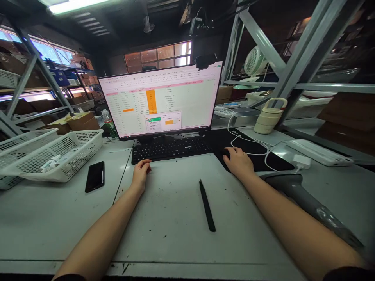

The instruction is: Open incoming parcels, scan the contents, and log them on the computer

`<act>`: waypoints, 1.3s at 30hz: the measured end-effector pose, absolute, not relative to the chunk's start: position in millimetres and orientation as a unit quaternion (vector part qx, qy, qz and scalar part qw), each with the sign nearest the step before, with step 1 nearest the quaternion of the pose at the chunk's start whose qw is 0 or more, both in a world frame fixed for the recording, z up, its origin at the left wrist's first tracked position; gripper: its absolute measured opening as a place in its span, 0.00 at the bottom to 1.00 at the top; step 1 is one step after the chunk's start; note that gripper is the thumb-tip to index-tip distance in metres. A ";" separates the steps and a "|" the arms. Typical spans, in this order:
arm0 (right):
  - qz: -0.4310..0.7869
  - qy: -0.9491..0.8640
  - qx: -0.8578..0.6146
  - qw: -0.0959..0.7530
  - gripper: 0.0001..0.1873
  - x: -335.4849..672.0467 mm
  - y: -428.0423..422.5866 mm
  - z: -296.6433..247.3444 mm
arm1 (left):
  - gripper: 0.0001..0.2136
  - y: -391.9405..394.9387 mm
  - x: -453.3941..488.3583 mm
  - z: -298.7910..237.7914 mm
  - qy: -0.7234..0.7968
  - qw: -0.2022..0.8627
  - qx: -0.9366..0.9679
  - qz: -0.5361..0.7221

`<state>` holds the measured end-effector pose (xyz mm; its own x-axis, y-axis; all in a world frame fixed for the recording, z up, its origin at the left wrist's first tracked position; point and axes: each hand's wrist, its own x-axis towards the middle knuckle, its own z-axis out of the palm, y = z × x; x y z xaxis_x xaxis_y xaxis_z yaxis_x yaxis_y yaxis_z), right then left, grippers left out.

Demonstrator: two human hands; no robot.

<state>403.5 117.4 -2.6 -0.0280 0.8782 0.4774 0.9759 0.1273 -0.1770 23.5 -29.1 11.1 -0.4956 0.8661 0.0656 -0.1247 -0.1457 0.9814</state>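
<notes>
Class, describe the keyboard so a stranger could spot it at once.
Find the big monitor on the pale desk. In front of it lies the keyboard, a long black strip left of the mouse mat. Rows of keys set it apart from that mat, which is also black but flat.

Your room is dim, and the roof (123, 17) is almost black. Light comes from a white lamp (77, 5) up high, the left windows (48, 46) and your bright screen (187, 93). Tiny words (169, 96) look fuzzy, and things near the edges look stretched.

Probably a warehouse: metal shelving (263, 43), cartons (84, 121).
</notes>
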 end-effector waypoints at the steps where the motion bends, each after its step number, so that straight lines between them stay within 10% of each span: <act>1: -0.096 -0.712 -0.650 0.247 0.24 403.7 118.3 -2.9 | 0.13 -28.9 23.6 10.9 0.540 0.367 0.343 0.676; 39: -0.060 -0.729 -0.647 0.215 0.26 399.3 113.7 6.7 | 0.09 -28.8 24.2 12.3 0.535 0.374 0.343 0.676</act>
